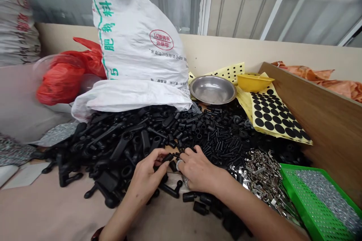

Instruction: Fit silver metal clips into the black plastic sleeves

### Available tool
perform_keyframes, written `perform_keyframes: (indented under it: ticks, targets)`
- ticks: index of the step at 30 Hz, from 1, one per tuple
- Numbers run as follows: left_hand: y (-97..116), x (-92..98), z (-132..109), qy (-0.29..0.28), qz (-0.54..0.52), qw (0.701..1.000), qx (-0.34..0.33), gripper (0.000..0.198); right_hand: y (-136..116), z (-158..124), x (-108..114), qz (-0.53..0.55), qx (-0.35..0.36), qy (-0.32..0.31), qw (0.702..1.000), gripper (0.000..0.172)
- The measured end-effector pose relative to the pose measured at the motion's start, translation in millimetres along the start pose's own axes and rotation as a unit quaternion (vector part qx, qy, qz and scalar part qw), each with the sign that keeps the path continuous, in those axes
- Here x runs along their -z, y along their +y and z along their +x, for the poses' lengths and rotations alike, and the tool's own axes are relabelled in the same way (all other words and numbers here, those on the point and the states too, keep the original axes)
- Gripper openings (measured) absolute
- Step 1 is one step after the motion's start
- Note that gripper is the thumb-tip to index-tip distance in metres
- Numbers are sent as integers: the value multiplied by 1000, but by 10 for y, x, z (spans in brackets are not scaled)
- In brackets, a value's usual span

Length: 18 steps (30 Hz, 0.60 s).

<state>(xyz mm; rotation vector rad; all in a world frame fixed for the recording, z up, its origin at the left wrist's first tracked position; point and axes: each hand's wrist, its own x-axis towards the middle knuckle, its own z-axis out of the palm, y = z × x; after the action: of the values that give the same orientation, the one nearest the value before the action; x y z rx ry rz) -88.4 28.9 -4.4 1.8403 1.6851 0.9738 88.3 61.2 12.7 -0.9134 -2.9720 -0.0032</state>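
Note:
My left hand (149, 170) is closed, thumb and fingers round a short black plastic cylinder (167, 157). Close by on the right, my right hand (196, 168) has its fingers curled down among small black pieces; what they grip, if anything, is hidden. A ring shows on one of its fingers. Below the hands lies a black plastic arm with a knobbed end (172, 189). Thicker black cylinders (200, 208) rest on the table in front of my right forearm. Left of my left hand spreads a heap of larger black crank-like arms (121, 147).
Black screw-like pieces (223, 139) and shiny metal clips (263, 175) lie to the right, beside a green basket (294, 188) of small metal parts. Behind are a white woven sack (135, 34), steel bowl (213, 88), yellow bowl (253, 83), round black sticker sheets (277, 115) and a wooden board (319, 113).

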Motion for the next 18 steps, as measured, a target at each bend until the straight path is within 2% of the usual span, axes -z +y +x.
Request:
perform_keyframes:
  ticks: [4,9,16,18]
  targets:
    - [1,7,-24,0,21,1000,8,16,-36,64,-58,-7,-7,-3,1000,17]
    - [15,47,-67,7,46,999,-18,16,-75,214,-134,-11,-3,-8,1000,12]
    - [51,-1,-150,-30,99,990,-92,12,139,86,139,-4,-34,-9,999,15]
    - [55,-13,-149,-22,106,989,-102,12,147,13,186,1,-27,-12,1000,15]
